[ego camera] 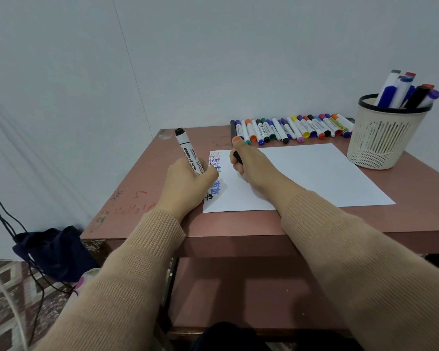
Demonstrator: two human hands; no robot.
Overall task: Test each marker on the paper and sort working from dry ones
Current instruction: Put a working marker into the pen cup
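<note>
Head view: my left hand (188, 183) grips a white marker (186, 150) upright at the left edge of the paper (314, 173), beside a column of written "test" words. My right hand (250, 164) rests on the paper, fingers curled round a small black piece (237, 158). A row of markers (292, 127) lies at the far side of the surface (147, 201), and more stand in a basket (380, 140) at far right.

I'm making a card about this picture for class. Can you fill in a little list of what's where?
left hand: grips a white marker at the paper's left edge
right hand: holds a small black thing, maybe the cap, on the paper
paper: "test" words down its left side
row of markers: along the table's back edge
basket: right of the paper, more markers inside
</note>
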